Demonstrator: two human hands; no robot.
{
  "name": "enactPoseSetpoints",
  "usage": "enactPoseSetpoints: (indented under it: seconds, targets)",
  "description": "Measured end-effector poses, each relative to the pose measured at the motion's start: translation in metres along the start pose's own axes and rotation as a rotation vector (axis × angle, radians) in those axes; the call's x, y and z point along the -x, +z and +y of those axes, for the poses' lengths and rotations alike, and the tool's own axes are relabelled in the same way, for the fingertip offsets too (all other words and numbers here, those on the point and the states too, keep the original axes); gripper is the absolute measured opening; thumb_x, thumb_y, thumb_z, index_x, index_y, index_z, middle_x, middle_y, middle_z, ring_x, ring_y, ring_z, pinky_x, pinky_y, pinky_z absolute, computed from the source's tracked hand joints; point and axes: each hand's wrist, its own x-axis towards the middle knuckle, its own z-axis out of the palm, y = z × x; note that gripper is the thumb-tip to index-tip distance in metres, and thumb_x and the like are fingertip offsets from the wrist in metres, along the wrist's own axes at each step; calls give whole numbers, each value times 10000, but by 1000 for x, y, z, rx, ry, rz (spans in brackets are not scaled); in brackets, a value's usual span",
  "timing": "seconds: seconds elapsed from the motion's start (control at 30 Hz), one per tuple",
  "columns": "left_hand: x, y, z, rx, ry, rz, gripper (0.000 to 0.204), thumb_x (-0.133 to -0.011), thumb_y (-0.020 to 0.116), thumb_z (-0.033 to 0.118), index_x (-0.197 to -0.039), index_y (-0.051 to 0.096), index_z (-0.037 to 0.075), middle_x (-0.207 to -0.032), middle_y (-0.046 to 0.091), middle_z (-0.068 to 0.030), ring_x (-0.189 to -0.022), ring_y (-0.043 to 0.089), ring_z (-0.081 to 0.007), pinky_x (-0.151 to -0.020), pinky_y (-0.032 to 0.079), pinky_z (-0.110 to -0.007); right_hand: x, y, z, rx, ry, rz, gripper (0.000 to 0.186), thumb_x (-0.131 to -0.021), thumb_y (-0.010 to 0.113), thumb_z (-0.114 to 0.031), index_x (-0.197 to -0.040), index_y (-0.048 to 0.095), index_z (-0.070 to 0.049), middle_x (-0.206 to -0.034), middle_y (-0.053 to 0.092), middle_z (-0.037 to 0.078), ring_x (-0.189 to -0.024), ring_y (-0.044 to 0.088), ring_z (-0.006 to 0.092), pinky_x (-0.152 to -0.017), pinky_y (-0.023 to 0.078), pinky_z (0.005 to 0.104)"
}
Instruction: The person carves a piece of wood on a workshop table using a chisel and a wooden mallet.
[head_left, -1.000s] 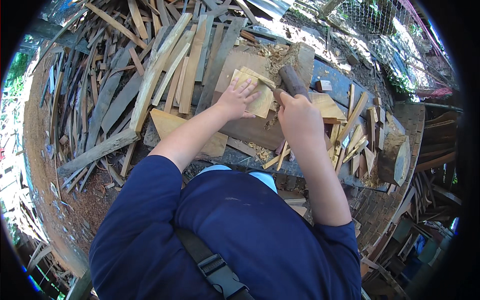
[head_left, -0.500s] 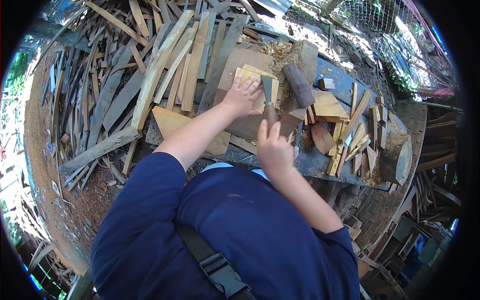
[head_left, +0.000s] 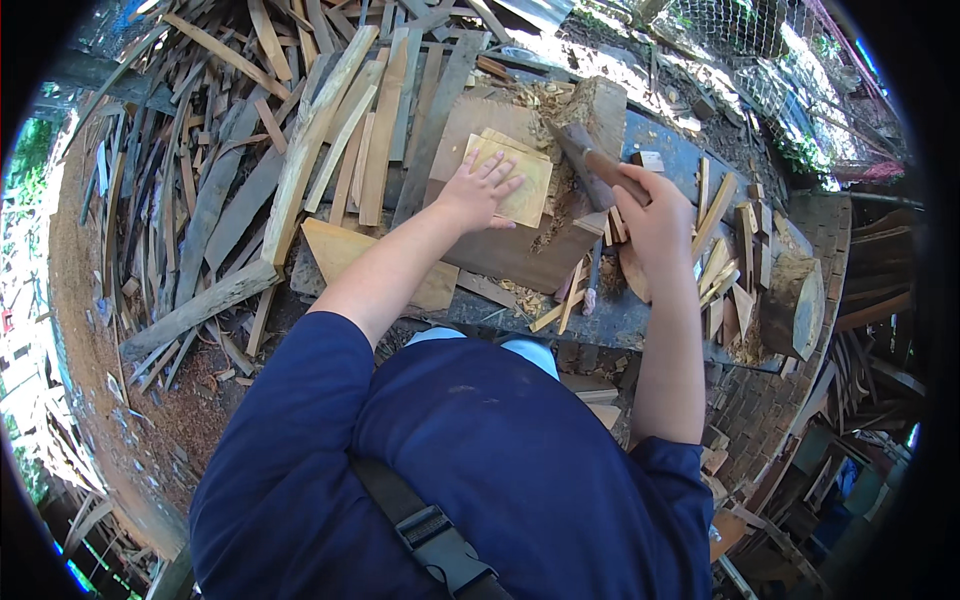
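1. The left hand [head_left: 478,197] is spread open, laid flat on a thin, pale yellow, square wooden board [head_left: 532,188].
2. A metal chisel with a brown wooden handle [head_left: 618,172] is gripped in the right hand [head_left: 657,215].
3. A dark cylindrical wooden mallet [head_left: 602,197] is partly hidden behind the chisel.
4. The board is supported by a brown wooden block [head_left: 485,250].

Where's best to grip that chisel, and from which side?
Probably by its wooden handle, from the near right side: that slim grip extends that way, while the metal blade points away, toward the far left. The right hand holds it there.
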Motion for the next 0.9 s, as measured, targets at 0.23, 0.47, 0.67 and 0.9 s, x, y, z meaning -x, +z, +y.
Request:
enactPoseSetpoints:
  seconds: [0.23,0.47,0.67,0.9]
  targets:
    - [-3,-18,-32,-69,251,-137,772,-725,553,572,-1378,248,295,-1458,180,-45,-1356,103,-257,-1065,72,-551,34,7,29,-443,119,135,188,-789,610,-108,-954,621,-19,-736,610,59,-542,545,91,-508,442,231]
    - [-5,-40,-22,-55,56,-301,740,-729,582,521,-1368,271,315,-1459,175,-63,-1356,86,-296,-1042,90,-594,23,-7,23,-442,221,107,138,-784,614,-123,-870,616,-15,-586,553,20,-466,505,60,-422,393,209]
    - [-12,-40,46,202,-388,-74,865,-746,500,627,-1398,201,143,-1453,135,-155,-1347,77,-347,-1034,63,-597,-1,-10,36,-387,156,84,154,-782,614,-159,-828,611,-12,-568,558,34,-452,508,81,-425,396,236]
    - [-1,-12,41,-15,-390,-141,749,-833,493,443,-1416,107,176,-1473,58,-120,-1357,28,-315,-1043,45,-583,-28,-11,40,-282,5,5,160,-771,608,-165,-802,610,-9,-557,562,56,-440,518,115,-442,398,248]
